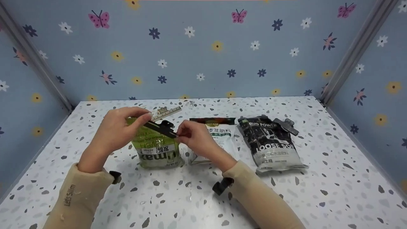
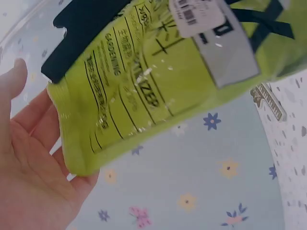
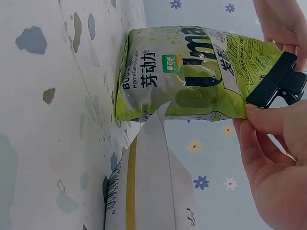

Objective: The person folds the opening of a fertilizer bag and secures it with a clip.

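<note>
A green fertilizer bag [image 1: 155,152] stands upright on the table at left of centre. Across its top lies a black clip [image 3: 273,81], its handles turned away from the bag body. My right hand [image 1: 198,136] pinches the bag's top corner beside the clip's end, thumb in front, as the right wrist view [image 3: 278,148] shows. At the opposite top corner is my left hand [image 1: 119,128]. In the left wrist view its fingers reach behind the bag's edge, and the thumb stands away from the bag.
To the right stand a white fertilizer bag [image 1: 219,140], partly behind my right hand, and a black-and-grey bag [image 1: 273,144] with a dark clip [image 1: 286,126] at its upper corner. Behind the green bag lies a brownish ruler-like strip [image 1: 168,113]. Flower-patterned walls [image 1: 203,60] enclose the speckled table.
</note>
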`<state>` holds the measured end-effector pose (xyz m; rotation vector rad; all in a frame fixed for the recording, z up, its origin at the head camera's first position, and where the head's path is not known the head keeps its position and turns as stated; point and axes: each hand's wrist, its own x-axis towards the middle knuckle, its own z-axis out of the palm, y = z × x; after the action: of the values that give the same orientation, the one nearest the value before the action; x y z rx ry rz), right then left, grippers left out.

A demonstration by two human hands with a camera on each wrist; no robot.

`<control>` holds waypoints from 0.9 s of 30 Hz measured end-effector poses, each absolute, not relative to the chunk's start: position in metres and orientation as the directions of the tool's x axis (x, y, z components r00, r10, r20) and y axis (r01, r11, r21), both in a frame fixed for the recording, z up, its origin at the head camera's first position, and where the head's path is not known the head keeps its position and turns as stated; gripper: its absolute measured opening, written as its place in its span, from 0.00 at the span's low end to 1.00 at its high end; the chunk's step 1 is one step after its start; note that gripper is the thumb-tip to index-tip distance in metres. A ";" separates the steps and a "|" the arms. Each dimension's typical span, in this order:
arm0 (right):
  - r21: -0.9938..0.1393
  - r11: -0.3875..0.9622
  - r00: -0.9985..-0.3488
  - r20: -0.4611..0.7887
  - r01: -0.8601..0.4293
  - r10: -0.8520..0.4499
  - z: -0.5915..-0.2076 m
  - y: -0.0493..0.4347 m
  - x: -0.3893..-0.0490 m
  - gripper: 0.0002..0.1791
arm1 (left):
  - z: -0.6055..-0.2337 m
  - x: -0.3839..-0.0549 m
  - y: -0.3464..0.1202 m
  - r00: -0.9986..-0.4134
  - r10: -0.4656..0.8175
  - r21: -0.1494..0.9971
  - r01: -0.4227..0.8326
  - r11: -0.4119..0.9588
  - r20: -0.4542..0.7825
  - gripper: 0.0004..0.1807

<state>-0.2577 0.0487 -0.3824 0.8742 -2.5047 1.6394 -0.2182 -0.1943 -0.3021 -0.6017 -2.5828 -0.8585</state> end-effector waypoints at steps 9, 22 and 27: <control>-0.806 0.324 -0.832 0.333 -0.495 -0.444 -0.382 0.046 -0.258 0.09 | -0.323 -0.224 -0.232 -0.937 0.102 0.704 0.320 0.634 0.334 0.27; -0.775 0.373 -0.818 0.302 -0.509 -0.489 -0.385 0.045 -0.258 0.04 | -0.348 -0.237 -0.248 -0.970 0.167 0.828 0.237 0.508 0.175 0.26; -0.755 0.438 -0.830 0.245 -0.488 -0.502 -0.384 0.052 -0.257 0.05 | -0.358 -0.245 -0.239 -0.974 0.211 0.876 0.170 0.451 0.080 0.37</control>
<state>-0.2566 0.0517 -0.3844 0.9214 -2.6772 1.3972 -0.2449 -0.2389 -0.3583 -0.3560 -2.7103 -1.6289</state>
